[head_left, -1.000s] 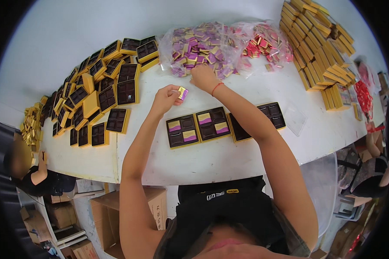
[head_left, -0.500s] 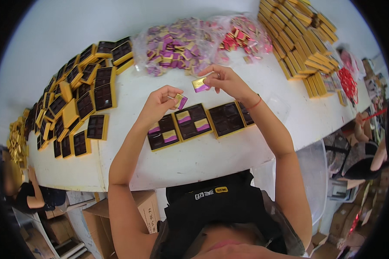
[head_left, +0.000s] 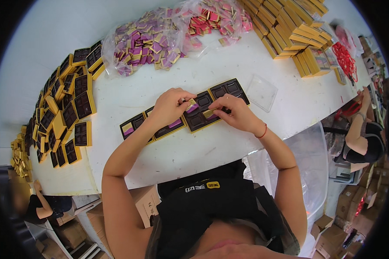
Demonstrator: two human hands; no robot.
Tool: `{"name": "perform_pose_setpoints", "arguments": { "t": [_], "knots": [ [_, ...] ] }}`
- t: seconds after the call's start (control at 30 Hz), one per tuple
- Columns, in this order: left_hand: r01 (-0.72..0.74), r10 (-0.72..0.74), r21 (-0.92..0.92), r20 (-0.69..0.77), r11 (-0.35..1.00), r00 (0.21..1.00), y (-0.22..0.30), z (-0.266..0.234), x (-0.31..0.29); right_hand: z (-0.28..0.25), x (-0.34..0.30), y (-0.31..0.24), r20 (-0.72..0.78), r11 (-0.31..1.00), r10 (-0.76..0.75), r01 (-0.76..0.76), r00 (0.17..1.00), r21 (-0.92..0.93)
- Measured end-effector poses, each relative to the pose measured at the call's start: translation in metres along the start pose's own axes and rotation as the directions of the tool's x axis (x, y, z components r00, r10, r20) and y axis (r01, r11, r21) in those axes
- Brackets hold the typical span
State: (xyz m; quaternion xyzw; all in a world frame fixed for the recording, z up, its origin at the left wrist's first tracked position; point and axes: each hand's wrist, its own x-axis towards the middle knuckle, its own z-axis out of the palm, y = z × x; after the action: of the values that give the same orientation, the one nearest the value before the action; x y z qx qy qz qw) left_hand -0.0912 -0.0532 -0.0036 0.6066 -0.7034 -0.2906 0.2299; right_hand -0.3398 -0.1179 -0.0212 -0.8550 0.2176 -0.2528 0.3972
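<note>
A small square piece in purple-and-gold wrapping [head_left: 192,106] sits at the upper-left compartment of the third gold-sided black plastic tray [head_left: 197,122], your left hand [head_left: 170,105] pinching its edge. Your right hand [head_left: 239,114] pinches a second gold-and-purple wrapped square [head_left: 209,114] at the lower-right compartment. Beside the row's right end, a clear square plastic lid [head_left: 262,93] lies on the white counter [head_left: 229,62]; beyond, a transparent bag [head_left: 136,47] holds many purple-and-gold pieces.

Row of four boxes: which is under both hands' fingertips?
Third box from the left: only there do the left hand and right hand each touch a wrapped piece.
</note>
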Motion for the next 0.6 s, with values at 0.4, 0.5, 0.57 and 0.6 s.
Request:
{"name": "perform_pose_setpoints", "arguments": {
  "t": [0.4, 0.5, 0.57, 0.6],
  "knots": [
    [-0.135, 0.253, 0.627, -0.103, 0.767, 0.962, 0.022, 0.049, -0.062, 0.013, -0.017, -0.022, 0.124, 0.789, -0.311, 0.329, 0.942, -0.519],
    [-0.136, 0.221, 0.456, -0.140, 0.880, 0.965, 0.011, 0.040, -0.061, 0.012, -0.019, -0.040, 0.192, 0.752, -0.311, 0.364, 0.931, -0.549],
    [-0.077, 0.111, 0.235, -0.135, 0.969, 0.985, -0.016, 0.015, -0.044, 0.008, -0.011, -0.047, 0.192, 0.760, -0.320, 0.372, 0.928, -0.532],
    [-0.023, 0.093, 0.254, -0.266, 0.967, 0.959, -0.036, -0.002, -0.029, 0.011, 0.000, -0.048, 0.166, 0.772, -0.373, 0.404, 0.913, -0.490]
  ]
}}
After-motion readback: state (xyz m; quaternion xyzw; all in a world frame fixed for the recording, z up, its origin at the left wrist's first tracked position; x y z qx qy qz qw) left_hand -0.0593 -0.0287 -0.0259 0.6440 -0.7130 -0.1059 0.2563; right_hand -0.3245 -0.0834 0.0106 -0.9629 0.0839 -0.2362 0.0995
